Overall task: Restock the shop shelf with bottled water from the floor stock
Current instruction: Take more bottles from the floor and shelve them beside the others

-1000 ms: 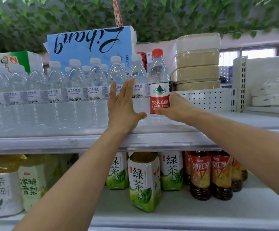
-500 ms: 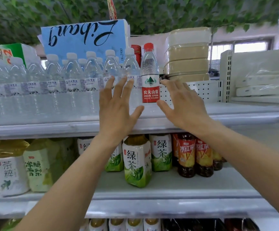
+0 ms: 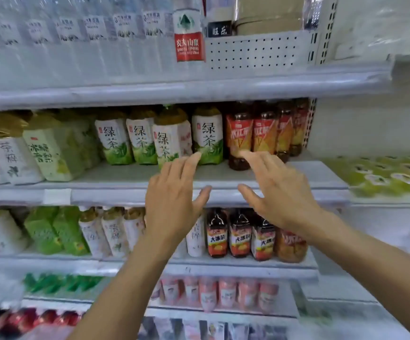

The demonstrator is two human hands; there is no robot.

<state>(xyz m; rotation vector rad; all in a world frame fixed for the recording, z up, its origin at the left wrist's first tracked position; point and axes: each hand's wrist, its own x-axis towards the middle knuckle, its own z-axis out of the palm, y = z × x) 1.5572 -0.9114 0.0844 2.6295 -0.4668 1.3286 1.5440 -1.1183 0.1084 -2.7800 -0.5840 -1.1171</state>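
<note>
**Top shelf** (image 3: 174, 93): One red-labelled water bottle (image 3: 189, 42) stands upright at the right end of a row of clear water bottles (image 3: 96, 28), just beside the last of them. Six white labels can be counted along the front of that row. Blur and the upper edge of the view prevent a firmer total. Right of the red-labelled water bottle is one perforated panel (image 3: 255, 50), with stacked boxes (image 3: 267, 20) behind it. Their number cannot be told.

**Hands:** Two, both held in front of the edge of the second shelf (image 3: 125, 195), well below the water.
- **Left hand** (image 3: 174, 200): grip apart, fingers straight and spread, holding nothing.
- **Right hand** (image 3: 277, 192): grip apart likewise, fingers spread, holding nothing.
- The two hands are near each other with thumbs facing and do not touch. Neither touches the water.

**Second shelf:** Four green tea bottles (image 3: 207, 141) stand in the middle, with four red-labelled tea bottles (image 3: 239, 136) just to their right. Bottles with white and pale green labels stand further left, too blurred to count.

**Third shelf** (image 3: 223, 268): Three orange-labelled bottles (image 3: 240, 238) stand side by side. A fourth dark bottle on their right is partly hidden behind the right forearm.
</note>
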